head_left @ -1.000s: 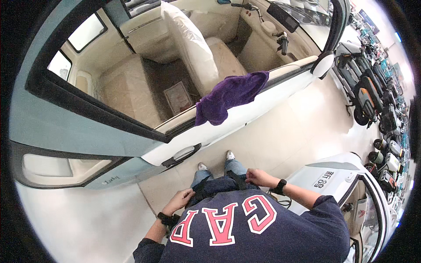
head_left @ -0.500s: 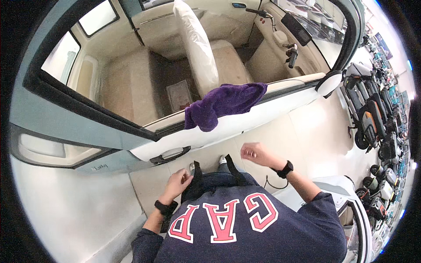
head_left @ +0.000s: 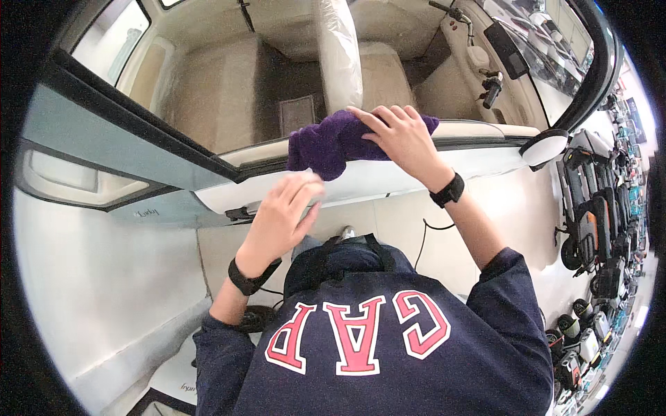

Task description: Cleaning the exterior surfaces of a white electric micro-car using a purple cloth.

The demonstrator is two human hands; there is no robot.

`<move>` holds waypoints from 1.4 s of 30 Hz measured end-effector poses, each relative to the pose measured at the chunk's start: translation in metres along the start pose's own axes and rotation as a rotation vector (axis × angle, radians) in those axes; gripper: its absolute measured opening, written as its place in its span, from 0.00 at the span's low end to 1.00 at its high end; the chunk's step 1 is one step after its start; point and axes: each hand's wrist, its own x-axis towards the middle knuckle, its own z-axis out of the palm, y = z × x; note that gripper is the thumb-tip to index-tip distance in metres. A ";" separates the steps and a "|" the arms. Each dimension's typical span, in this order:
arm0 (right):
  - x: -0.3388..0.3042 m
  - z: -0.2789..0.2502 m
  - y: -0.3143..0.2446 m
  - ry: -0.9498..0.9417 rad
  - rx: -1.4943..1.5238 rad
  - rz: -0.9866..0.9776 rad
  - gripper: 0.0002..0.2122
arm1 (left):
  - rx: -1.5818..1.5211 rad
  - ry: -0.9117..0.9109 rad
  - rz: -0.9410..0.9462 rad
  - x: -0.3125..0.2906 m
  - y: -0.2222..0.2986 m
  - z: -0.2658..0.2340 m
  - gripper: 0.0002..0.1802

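Note:
A purple cloth (head_left: 319, 144) hangs over the window sill of a small vehicle's door (head_left: 361, 182). Across its right half lies my right hand (head_left: 406, 141), the fingers spread over the fabric and not visibly closed on it. My left hand (head_left: 281, 211) is held just below and left of the cloth, in front of the door panel. Its fingers are slightly bent and blurred at the tips, the thumb stands apart, and nothing shows in it. Dark bands circle both wrists.
Inside the vehicle are beige seats (head_left: 385, 76), an upright seat back in clear plastic (head_left: 340, 55) and a handlebar (head_left: 491, 90). A white mirror (head_left: 544, 148) juts out at the right. Several scooters (head_left: 590, 215) stand beyond. A dark cable (head_left: 424, 239) hangs near my right forearm.
Both hands have risen from near my waist toward the door. My right hand has come onto the purple cloth; my left has moved up beside it. The view has shifted a little.

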 end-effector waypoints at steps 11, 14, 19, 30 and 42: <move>0.056 0.039 -0.066 0.097 0.077 -0.257 0.17 | 0.368 0.194 -0.180 0.042 -0.044 -0.007 0.27; 0.045 0.029 -0.050 0.119 0.124 -0.257 0.18 | 0.353 0.139 -0.184 0.044 -0.053 -0.006 0.18; 0.022 0.018 -0.015 0.038 0.139 -0.138 0.13 | 0.391 0.127 -0.026 0.077 -0.047 0.019 0.12; -0.001 0.006 0.003 0.051 0.113 0.031 0.14 | 0.342 0.141 0.109 0.093 -0.039 0.048 0.17; 0.041 0.036 -0.085 0.123 0.033 0.096 0.14 | 0.407 0.186 0.132 0.025 -0.084 0.003 0.29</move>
